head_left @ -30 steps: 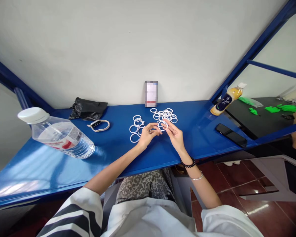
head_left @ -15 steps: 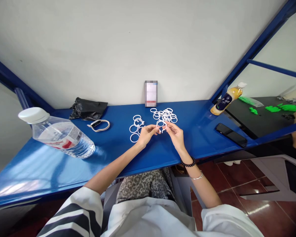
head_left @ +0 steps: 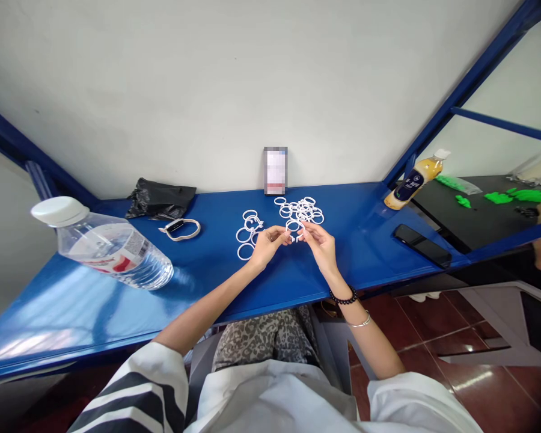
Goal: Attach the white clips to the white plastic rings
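Note:
My left hand (head_left: 265, 243) and my right hand (head_left: 321, 245) meet over the blue table (head_left: 207, 270), each pinching one side of a white plastic ring (head_left: 294, 230) held between them. Its gap with small end tabs faces down. Behind the right hand lies a heap of several white rings (head_left: 303, 208). Another group of several white rings (head_left: 247, 231) lies just beyond the left hand. A dark bead bracelet and a thin bangle sit on my right wrist.
A water bottle (head_left: 103, 243) lies on its side at the left. A black bag (head_left: 160, 199) and a smartwatch (head_left: 179, 228) lie at the back. A small box (head_left: 275, 170) leans on the wall. A juice bottle (head_left: 413, 180) and a black phone (head_left: 421, 245) are at the right.
The ring was a closed loop a second ago; now it is pulled apart with its ends pointing down. Both hands stayed nearly in place.

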Demonstrator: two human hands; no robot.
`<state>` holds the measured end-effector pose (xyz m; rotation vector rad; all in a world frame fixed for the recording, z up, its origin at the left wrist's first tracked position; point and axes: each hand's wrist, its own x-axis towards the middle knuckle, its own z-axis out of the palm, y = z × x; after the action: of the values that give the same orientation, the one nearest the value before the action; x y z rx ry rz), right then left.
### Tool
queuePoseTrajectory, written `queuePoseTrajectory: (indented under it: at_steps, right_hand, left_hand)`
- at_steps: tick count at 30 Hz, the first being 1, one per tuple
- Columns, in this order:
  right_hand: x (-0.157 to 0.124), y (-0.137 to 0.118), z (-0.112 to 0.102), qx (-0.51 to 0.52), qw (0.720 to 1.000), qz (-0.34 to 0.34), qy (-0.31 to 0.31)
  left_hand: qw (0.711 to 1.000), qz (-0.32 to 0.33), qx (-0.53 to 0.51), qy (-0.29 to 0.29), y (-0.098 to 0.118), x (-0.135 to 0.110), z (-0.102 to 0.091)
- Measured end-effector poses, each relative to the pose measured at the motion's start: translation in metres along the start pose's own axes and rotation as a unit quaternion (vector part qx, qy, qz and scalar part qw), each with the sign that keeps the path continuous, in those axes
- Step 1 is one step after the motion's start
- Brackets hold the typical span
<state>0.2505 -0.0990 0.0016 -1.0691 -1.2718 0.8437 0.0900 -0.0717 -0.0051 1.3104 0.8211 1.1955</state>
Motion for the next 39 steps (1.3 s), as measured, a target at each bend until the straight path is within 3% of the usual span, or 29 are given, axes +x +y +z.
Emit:
queuePoseTrajectory:
  at_steps: [30, 39]
  right_hand:
    - [-0.0007, 0.0001, 0.0007, 0.012, 0.999, -0.005, -0.030]
    - [-0.0017, -0.0021, 0.0020, -0.099, 0.988, -0.105, -0.055]
  left_hand:
    - [0.996, -0.044, -0.074, -0.014, 0.0029, -0.0030, 0.0024]
    - [0.997, -0.036, -0.067, -0.021, 0.0021, -0.0028, 0.0027]
